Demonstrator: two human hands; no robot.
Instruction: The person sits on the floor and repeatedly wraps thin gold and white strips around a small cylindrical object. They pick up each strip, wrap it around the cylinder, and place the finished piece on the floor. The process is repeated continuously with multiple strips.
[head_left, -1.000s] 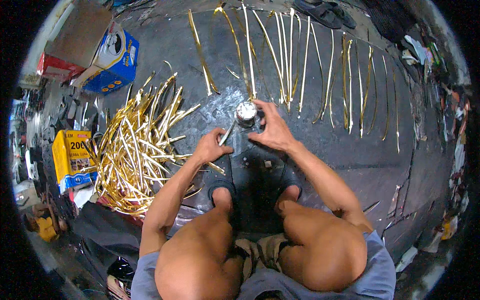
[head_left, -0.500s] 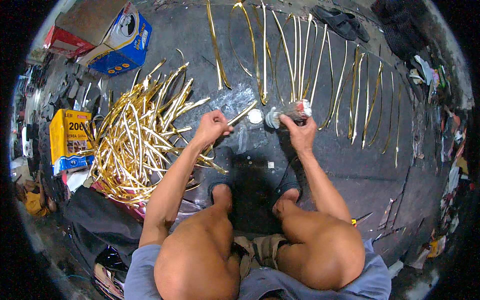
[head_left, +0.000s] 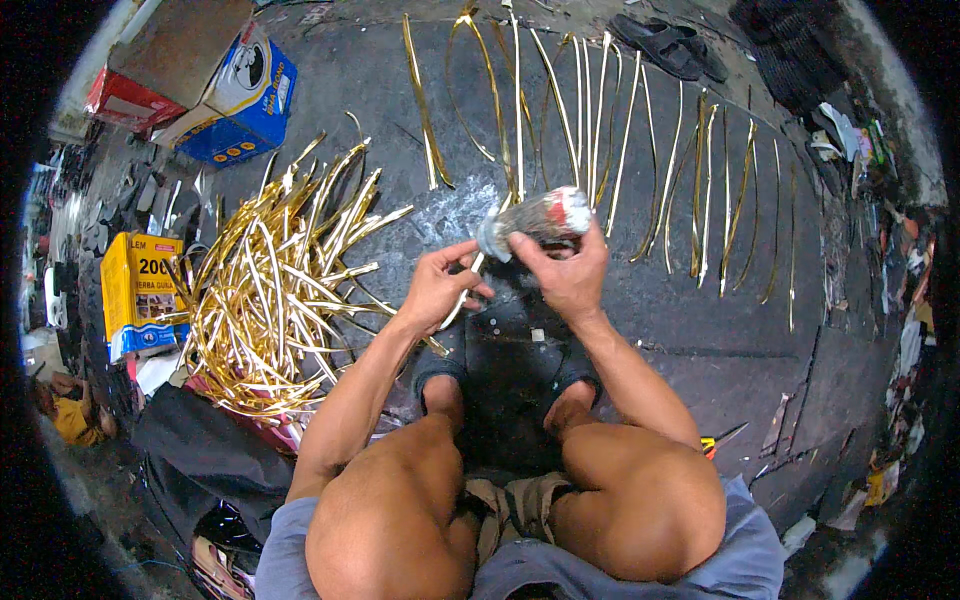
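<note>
The right hand (head_left: 568, 275) has its grip closed around a small can (head_left: 540, 218), silver-bodied with a red end, tipped on its side so the open mouth faces the person's left. The can is held up in the air above the dark floor (head_left: 640, 330), just in front of the knees. The left hand (head_left: 438, 288) has its grip pinched on a thin stick (head_left: 466, 290) (pale, possibly a brush handle; the tip is too small to make out) whose upper end points toward the can's mouth. Whether the stick goes into the can cannot be told.

Both forearms come up from bare knees; the person squats, feet in dark sandals (head_left: 445, 362) on the floor.

Beyond the can, a row of long gold strips (head_left: 640, 130) lies spread side by side on the floor, most nearly straight, a few bowed. To the person's left sits a loose, tangled heap of the same gold strips (head_left: 275, 285), near the left hand but not touching it. Farther left lies a yellow box (head_left: 140, 290), and toward the upper left a blue carton (head_left: 238, 100) beside a red box (head_left: 130, 100). A pair of dark slippers (head_left: 665, 45) rests at the top edge.
</note>
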